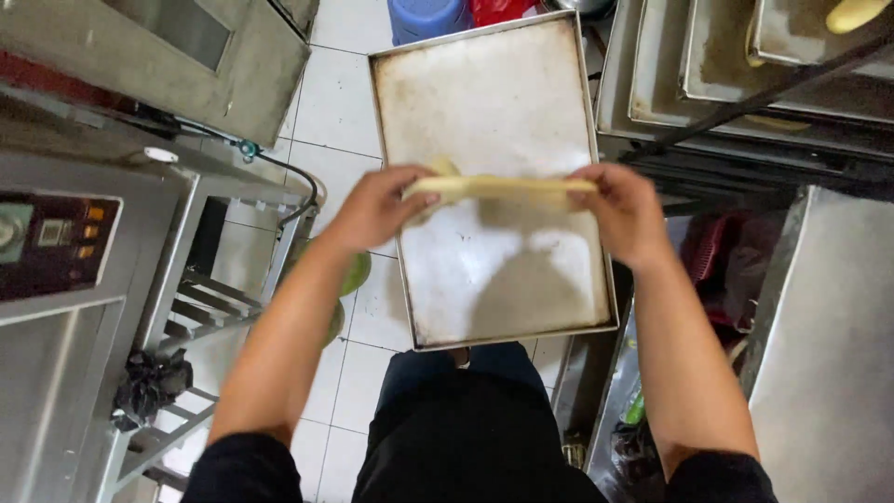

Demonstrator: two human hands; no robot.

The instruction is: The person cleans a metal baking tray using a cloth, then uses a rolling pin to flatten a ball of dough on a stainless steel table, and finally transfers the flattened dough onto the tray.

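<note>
Hands — left hand (372,207), right hand (626,212) — stretch one dough strip (498,186) over one tray (503,279).

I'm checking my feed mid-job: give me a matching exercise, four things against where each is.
Things:
1. strip of dough
2. baking tray
3. blue tub
4. stacked trays

Places:
A. top edge of view, on the tiled floor
B. upper right, on a rack
C. stretched between the left hand and right hand
D. under the hands, above the knees

Pairs: 1-C, 2-D, 3-A, 4-B
</note>
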